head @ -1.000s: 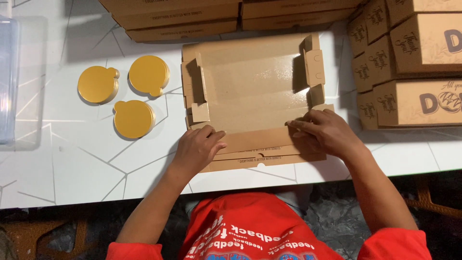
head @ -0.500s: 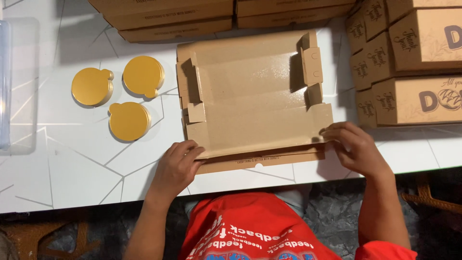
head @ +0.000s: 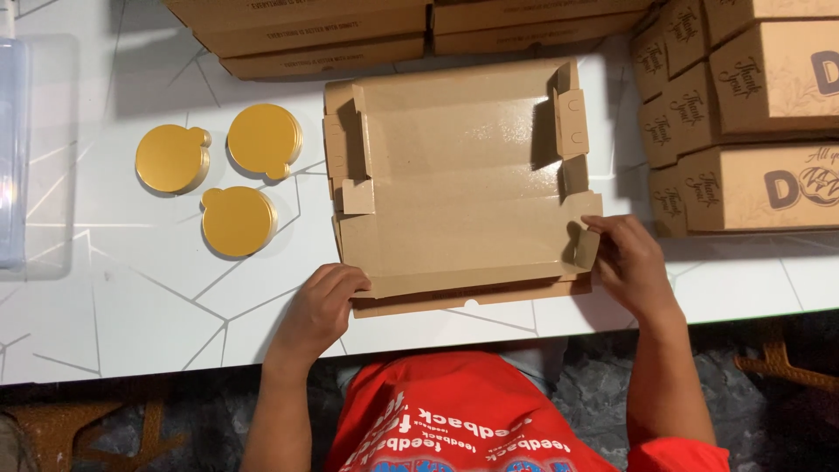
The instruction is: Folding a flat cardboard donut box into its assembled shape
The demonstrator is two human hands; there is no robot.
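Flat box (head: 454, 175) on the white table (head: 114, 297), both my hands at its near edge.
My left hand (head: 322, 308) curls on the near-left corner flap; my right hand (head: 631, 262) pinches the near-right side flap. Three gold discs (head: 236, 220) lie left; stacked boxes (head: 752, 114) stand right.

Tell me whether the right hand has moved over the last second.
Yes. The right hand slid rightward along the flat cardboard box, from its near edge to its right corner flap, toward the stacked boxes.
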